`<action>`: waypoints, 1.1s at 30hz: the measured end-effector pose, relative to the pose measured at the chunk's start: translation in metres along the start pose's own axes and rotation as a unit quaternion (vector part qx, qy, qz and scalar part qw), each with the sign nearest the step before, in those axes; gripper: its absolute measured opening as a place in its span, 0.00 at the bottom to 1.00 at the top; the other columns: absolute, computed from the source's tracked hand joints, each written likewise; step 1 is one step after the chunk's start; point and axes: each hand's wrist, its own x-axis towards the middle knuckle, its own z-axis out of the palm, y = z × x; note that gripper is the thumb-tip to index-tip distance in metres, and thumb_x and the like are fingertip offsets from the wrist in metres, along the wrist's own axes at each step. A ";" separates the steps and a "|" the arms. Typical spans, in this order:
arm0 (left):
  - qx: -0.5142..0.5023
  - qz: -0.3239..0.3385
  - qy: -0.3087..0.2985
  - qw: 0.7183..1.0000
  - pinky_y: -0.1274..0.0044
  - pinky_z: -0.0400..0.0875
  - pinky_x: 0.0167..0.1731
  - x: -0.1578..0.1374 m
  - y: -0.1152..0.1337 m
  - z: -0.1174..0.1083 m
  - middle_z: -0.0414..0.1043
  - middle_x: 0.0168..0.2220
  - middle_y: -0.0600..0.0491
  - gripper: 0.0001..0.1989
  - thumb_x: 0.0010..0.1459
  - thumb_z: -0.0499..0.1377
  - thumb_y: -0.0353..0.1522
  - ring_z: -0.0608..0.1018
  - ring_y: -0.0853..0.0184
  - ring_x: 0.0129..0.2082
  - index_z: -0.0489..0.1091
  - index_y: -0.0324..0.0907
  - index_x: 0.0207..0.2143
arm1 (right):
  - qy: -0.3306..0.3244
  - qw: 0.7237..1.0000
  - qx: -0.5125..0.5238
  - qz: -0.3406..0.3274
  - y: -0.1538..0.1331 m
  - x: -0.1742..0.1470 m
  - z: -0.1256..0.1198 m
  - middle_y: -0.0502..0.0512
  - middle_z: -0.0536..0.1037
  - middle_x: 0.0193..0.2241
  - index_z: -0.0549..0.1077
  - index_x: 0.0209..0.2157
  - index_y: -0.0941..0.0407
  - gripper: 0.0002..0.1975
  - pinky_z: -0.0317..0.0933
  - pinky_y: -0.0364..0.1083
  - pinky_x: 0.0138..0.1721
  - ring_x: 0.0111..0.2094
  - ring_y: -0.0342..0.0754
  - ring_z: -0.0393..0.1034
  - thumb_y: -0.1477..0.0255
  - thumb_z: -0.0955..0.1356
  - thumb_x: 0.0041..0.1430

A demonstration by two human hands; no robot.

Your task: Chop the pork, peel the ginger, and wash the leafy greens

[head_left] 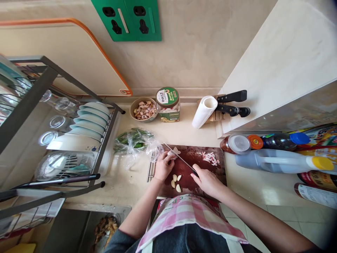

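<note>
My right hand (206, 179) is closed round the dark handle of a kitchen knife (181, 158), its blade slanting up and left over the dark red cutting board (189, 165). Under the fingers of my left hand (163, 165) is a pale pink piece of raw meat (174, 153), pressed to the board right beside the blade. Several peeled garlic cloves (176, 182) lie on the board between my hands. At the board's upper right sits a small heap of chopped pink-and-white meat (210, 158).
Left of the board lies a plastic bag of green peppers (134, 140). Behind stand a bowl of garlic (144, 111), a green-lidded jar (168, 105), a paper towel roll (204, 112) and a knife block (219, 112). A dish rack (97, 154) is at left, bottles (279, 161) at right.
</note>
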 end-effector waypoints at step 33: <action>0.070 0.018 -0.080 0.994 0.68 0.64 0.46 0.019 0.029 -0.019 0.69 0.42 0.46 0.09 0.53 0.56 0.32 0.71 0.59 0.44 0.70 0.43 0.37 | 0.189 0.962 0.194 0.048 -0.001 -0.033 0.036 0.56 0.76 0.29 0.66 0.39 0.56 0.17 0.59 0.42 0.29 0.30 0.48 0.71 0.59 0.55 0.61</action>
